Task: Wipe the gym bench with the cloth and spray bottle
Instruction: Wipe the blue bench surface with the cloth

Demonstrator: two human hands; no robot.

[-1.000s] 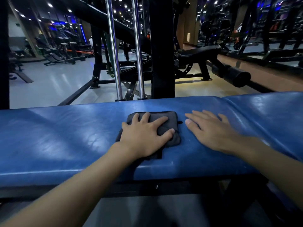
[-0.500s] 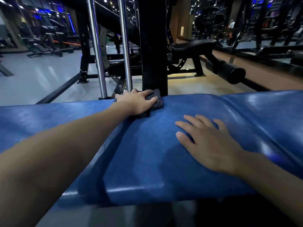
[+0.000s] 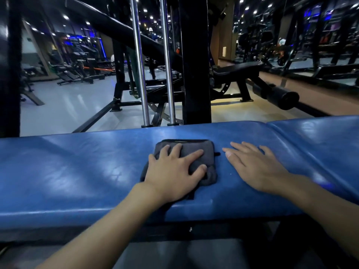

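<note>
**Step in hand.** Wiping stroke with the cloth. The left hand (image 3: pixel 172 175) lies flat on the dark grey cloth (image 3: pixel 196 146), fingers spread and nearly straight, pressing it down onto the blue padded worktop (image 3: pixel 77 171). It does not grip the cloth, though a little fabric bunches between forefinger and thumb. The right hand (image 3: pixel 256 167) lies palm down on the bare pad just right of the cloth, fingers straight and slightly spread. It holds nothing and appears to brace the body.

**Location of the task's things.** The cloth sits near the middle of the worktop, between its near and far edges, folded into a rough rectangle. The spray bottle is not in view.

**Next move, as judged.**
1. Keep downward pressure through the flat left palm so that the cloth slides as one piece and does not roll up.
2. Run the stroke over the long stretch of pad to the left, which appears not yet covered.
3. Shift the right hand before wiping the pad beneath it.

**Count.**
- Hands: two.
- Cloth: one.
- Spray bottle: none visible.
- Worktop pads: two, meeting at a seam (image 3: pixel 267 125) on the right.
- Chrome rods (image 3: pixel 138 61) beyond the far edge: two.
- Black post (image 3: pixel 196 61) beside them: one.
</note>
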